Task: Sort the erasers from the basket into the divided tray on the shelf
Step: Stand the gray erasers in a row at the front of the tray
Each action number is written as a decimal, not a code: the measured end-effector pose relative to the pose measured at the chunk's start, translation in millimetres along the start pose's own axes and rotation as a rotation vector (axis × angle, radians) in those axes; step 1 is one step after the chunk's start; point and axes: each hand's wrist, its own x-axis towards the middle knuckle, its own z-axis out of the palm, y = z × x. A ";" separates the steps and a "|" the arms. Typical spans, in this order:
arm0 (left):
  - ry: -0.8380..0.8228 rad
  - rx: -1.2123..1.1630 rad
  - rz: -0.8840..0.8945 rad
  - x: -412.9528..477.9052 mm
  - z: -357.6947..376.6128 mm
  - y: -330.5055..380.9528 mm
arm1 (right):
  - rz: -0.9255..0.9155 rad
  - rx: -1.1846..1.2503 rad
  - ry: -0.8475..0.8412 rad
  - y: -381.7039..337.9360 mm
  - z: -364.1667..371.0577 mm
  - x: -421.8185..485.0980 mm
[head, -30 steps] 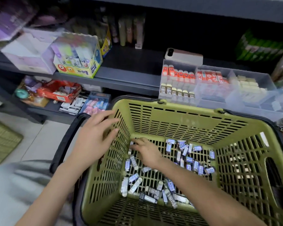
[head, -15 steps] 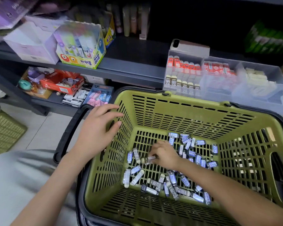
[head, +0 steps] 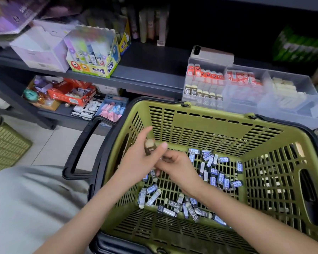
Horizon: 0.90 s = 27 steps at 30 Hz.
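Note:
The olive green basket holds several loose erasers in blue-and-black sleeves on its floor. My left hand hovers inside the basket's left side and pinches a brown-sleeved eraser between thumb and fingers. My right hand is right beside it, curled fingertips meeting the left palm. I cannot make out whether they hold anything. The clear divided tray stands on the shelf just behind the basket, with rows of erasers in its compartments.
A phone lies behind the tray. A glue display box and a white box stand on the shelf to the left. More stationery fills the lower shelf. A second green basket sits on the floor at left.
My right hand rose from the basket floor to meet the left. My left hand left the basket's rim, moved inward, and now pinches an eraser. The camera tilted slightly.

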 end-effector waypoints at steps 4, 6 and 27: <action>0.113 -0.319 -0.019 7.4 0.6 -6.8 | 0.013 0.160 -0.112 2.7 2.5 -1.3; 0.202 -0.500 -0.015 10.2 -8.2 -7.2 | 0.107 0.070 -0.106 21.3 -3.7 6.5; -0.132 -1.198 -0.004 12.2 -38.9 -2.0 | 0.287 -0.915 -0.402 113.1 38.3 26.8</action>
